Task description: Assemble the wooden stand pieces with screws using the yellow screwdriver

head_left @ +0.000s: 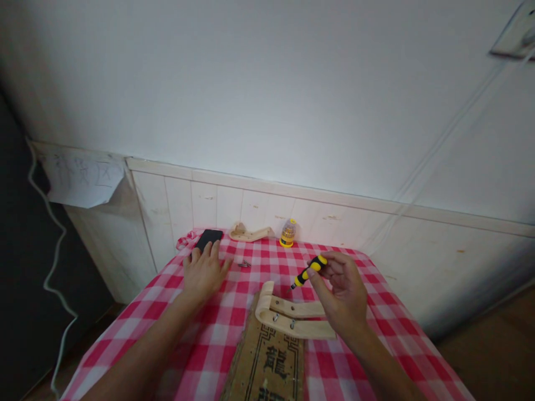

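Note:
My right hand (340, 292) pinches a small yellow and black screwdriver (308, 272), its tip slanting down toward a curved wooden piece (292, 317) that carries two screws. That piece rests on a brown board with dark characters (265, 365). My left hand (204, 271) lies flat on the red and white checked tablecloth (209, 345) with fingers spread, its fingertips close to a black phone (208, 239). A couple of loose screws (244, 264) lie just right of that hand.
A second wooden piece (249, 233) and a yellow bit holder with a clear cap (288, 233) stand at the table's far edge against the white panelled wall. A paper sheet (81, 178) hangs on the left. A white cable (52, 267) dangles beside the table.

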The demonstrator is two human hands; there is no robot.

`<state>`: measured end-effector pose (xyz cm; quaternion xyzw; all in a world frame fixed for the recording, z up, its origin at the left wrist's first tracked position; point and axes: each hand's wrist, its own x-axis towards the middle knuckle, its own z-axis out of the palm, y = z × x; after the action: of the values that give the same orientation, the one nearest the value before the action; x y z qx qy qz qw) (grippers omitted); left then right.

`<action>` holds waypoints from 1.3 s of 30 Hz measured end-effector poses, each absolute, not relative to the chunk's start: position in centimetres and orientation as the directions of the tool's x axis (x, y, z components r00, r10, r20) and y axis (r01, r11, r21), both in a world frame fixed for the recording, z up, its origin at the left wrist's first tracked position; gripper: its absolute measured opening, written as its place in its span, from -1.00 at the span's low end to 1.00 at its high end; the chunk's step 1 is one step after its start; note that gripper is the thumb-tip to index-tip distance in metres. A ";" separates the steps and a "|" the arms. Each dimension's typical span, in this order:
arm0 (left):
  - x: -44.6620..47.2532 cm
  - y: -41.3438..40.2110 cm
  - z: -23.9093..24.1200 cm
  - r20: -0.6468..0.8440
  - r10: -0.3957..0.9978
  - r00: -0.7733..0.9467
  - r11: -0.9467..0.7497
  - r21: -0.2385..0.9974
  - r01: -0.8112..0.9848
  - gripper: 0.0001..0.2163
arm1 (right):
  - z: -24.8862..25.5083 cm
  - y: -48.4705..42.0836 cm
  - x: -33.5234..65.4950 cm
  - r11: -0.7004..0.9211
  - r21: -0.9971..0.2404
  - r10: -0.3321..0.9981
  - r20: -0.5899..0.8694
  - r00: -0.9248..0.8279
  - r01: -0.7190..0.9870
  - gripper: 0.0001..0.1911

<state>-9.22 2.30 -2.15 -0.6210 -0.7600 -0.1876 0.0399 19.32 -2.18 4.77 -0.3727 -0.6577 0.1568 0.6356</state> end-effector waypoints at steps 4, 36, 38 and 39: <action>-9.4 2.5 -2.6 0.250 0.937 -0.243 0.189 0.220 0.957 -0.34 | 4.7 -2.2 19.4 0.683 -0.664 0.676 0.732 0.082 0.302 -0.69; -2.9 -4.3 -2.4 0.678 0.587 0.442 -0.797 0.388 0.464 -0.49 | 4.8 -4.5 17.8 0.763 -0.461 0.597 0.771 -0.220 0.453 -0.68; -2.9 -4.3 -2.3 0.679 0.588 0.439 -0.796 0.389 0.464 -0.50 | 4.7 -4.5 17.8 0.763 -0.461 0.599 0.768 -0.226 0.453 -0.68; -2.9 -4.3 -2.3 0.682 0.586 0.438 -0.797 0.385 0.465 -0.50 | 4.7 -4.5 17.8 0.762 -0.460 0.600 0.767 -0.229 0.455 -0.68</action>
<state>-2.86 -4.28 -2.29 -0.8451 -0.3108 -0.4293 -0.0702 17.76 -4.47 4.69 -0.3378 -0.7809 0.0694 0.5209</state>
